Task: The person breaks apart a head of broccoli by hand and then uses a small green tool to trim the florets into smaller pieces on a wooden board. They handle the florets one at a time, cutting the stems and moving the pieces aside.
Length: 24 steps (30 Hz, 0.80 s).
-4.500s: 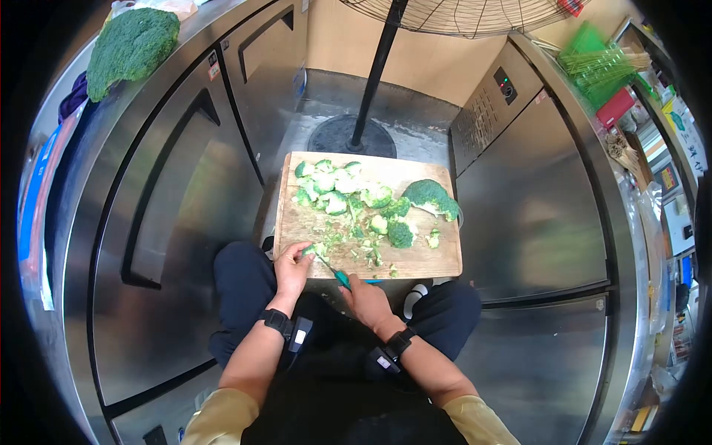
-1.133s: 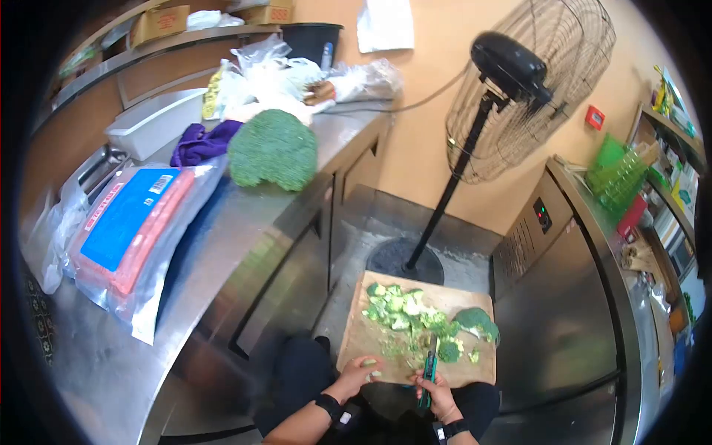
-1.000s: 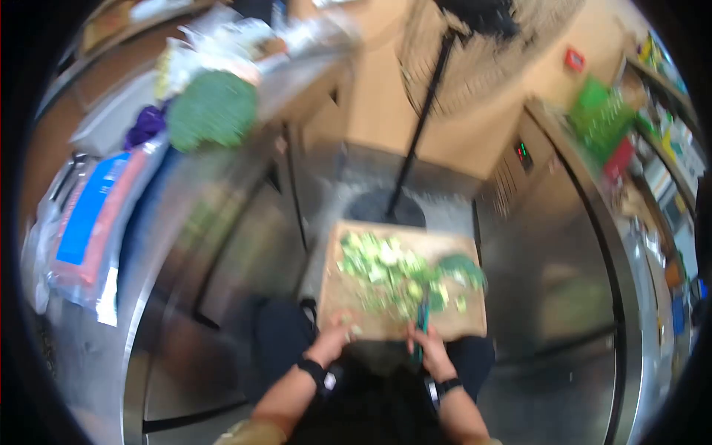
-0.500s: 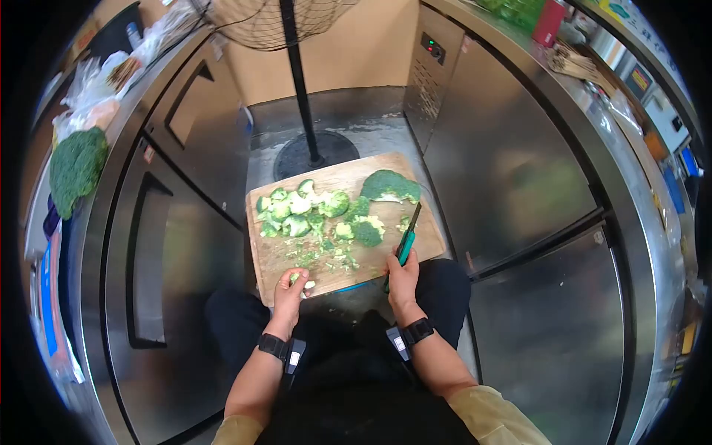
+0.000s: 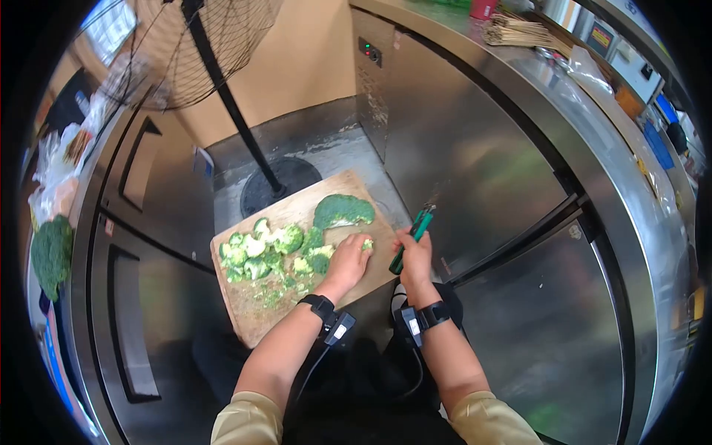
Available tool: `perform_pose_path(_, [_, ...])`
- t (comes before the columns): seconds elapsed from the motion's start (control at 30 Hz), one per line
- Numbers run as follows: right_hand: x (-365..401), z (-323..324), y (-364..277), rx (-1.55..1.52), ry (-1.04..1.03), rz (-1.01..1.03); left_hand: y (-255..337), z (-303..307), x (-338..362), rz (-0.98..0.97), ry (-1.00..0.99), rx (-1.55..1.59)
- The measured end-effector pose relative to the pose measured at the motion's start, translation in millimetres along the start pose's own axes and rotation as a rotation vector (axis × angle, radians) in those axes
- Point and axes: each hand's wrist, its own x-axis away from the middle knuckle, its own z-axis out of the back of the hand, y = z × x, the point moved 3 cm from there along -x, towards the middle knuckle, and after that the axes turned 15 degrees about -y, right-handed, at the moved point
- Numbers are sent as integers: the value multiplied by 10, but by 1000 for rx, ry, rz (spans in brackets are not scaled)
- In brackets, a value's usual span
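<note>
A wooden cutting board (image 5: 248, 315) lies tilted across my lap, with cut broccoli florets (image 5: 256, 245) on its left and middle. Near its far right edge sits a large broccoli head piece (image 5: 343, 211). My left hand (image 5: 348, 263) rests over the right part of the board, fingers bent and closed on a small broccoli piece (image 5: 367, 244) that shows at the fingertips. Just off the board's right edge, my right hand (image 5: 415, 259) grips a knife (image 5: 420, 226) with a green and black handle. Its blade points away from me and is hard to make out.
Steel cabinets (image 5: 489, 148) stand close on both sides. A black fan stand (image 5: 237, 119) rises behind the board from its round base. Another broccoli head (image 5: 52, 256) sits on the left counter near plastic bags (image 5: 55, 174). Wooden sticks (image 5: 515, 32) lie on the right counter.
My left hand has moved from the board's near edge to its right part, now at a small broccoli piece. The knife has shifted off the board's right edge. The camera view has turned.
</note>
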Motion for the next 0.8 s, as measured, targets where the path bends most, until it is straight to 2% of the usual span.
perform_pose_path(0.1, [-301, 195, 502, 171, -4, -228, -150, -125, -157, 2, -90, -301])
perform_pose_path(0.2, [-269, -29, 565, 300, -56, -276, -43, 67, -160, 16, 2, -328])
perform_pose_path(0.3, [-286, -131, 690, 212, -126, -355, 39, 321, 36, -39, 130, -291])
perform_pose_path(0.47, [-262, -237, 726, 62, -106, -349, -93, 542, 710, 0, 234, -164])
perform_pose_path(0.63, [-263, -157, 754, 112, -86, -255, -464, 457, 1401, 181, 347, 6])
perform_pose_path(0.67, [-277, -129, 789, 121, -86, -226, -566, 420, 1481, 198, 372, 37])
perform_pose_path(0.73, [-113, -217, 443, 94, -66, -246, -708, 424, 1637, 233, 433, 95])
perform_pose_path(0.8, [-131, -176, 453, 124, -24, -216, -723, 437, 1619, 268, 462, 99])
